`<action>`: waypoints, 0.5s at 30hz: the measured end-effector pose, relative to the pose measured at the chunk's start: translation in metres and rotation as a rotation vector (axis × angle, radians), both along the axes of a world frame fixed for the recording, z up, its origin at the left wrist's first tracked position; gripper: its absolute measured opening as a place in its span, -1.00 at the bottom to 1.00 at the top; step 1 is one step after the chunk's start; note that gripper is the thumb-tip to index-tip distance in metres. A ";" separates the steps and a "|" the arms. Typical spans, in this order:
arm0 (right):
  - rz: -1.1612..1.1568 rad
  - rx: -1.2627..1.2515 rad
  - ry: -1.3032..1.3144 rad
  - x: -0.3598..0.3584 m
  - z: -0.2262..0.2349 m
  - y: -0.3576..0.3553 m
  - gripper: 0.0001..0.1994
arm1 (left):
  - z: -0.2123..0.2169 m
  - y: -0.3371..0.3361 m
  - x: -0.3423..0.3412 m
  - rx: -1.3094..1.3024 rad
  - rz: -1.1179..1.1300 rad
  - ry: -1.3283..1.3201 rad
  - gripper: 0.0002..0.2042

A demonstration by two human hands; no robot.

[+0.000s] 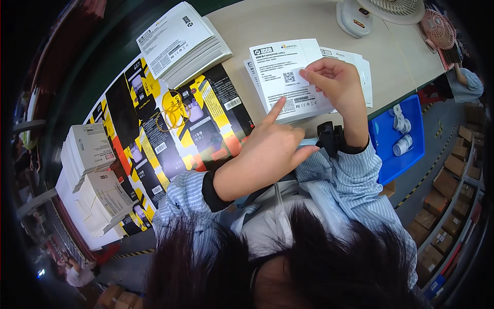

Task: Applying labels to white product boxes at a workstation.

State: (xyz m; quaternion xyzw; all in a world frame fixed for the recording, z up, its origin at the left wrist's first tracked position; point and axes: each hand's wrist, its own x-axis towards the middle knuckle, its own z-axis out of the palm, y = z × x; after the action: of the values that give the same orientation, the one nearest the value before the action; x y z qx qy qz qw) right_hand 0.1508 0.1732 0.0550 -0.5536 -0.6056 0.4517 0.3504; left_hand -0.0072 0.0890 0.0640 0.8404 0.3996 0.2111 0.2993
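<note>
On the table in front of me lies a small pile of white printed cards (278, 57). A white label with a square code (289, 77) is at the middle of the top card. My right hand (334, 80) pinches the label's upper right edge between thumb and fingertips. Whether the label lies fully flat on the card, I cannot tell. My left hand (267, 149) holds nothing; its index finger stretches out to touch the card's lower part beside a printed code, thumb apart and other fingers curled. More white cards (365, 77) lie fanned out behind my right hand.
A tall stack of white cards (177, 44) stands at the far left, with more stacks (90, 149) nearer. Yellow rubber bands (172, 110) lie on black-and-yellow printed sheets (200, 134). A blue tray (381, 154) holding white rolls (403, 145) is at right; a fan (355, 20) stands behind.
</note>
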 end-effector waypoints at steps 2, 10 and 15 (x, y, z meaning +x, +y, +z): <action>-0.031 0.037 -0.051 -0.004 0.000 -0.002 -0.84 | 0.000 0.000 0.000 -0.007 0.001 -0.002 -0.64; -0.095 0.560 -0.652 -0.015 -0.013 -0.013 -0.26 | -0.006 -0.002 0.002 0.053 0.028 -0.040 -0.68; -0.106 0.728 -0.610 -0.012 -0.032 0.000 -0.27 | -0.007 -0.003 0.003 0.072 0.035 -0.077 -0.68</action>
State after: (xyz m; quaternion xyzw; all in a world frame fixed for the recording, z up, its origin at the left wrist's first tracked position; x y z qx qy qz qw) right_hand 0.1384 0.1727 0.0228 -0.5323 -0.7705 0.0087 0.3505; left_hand -0.0047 0.0863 0.0574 0.8348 0.3946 0.2626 0.2801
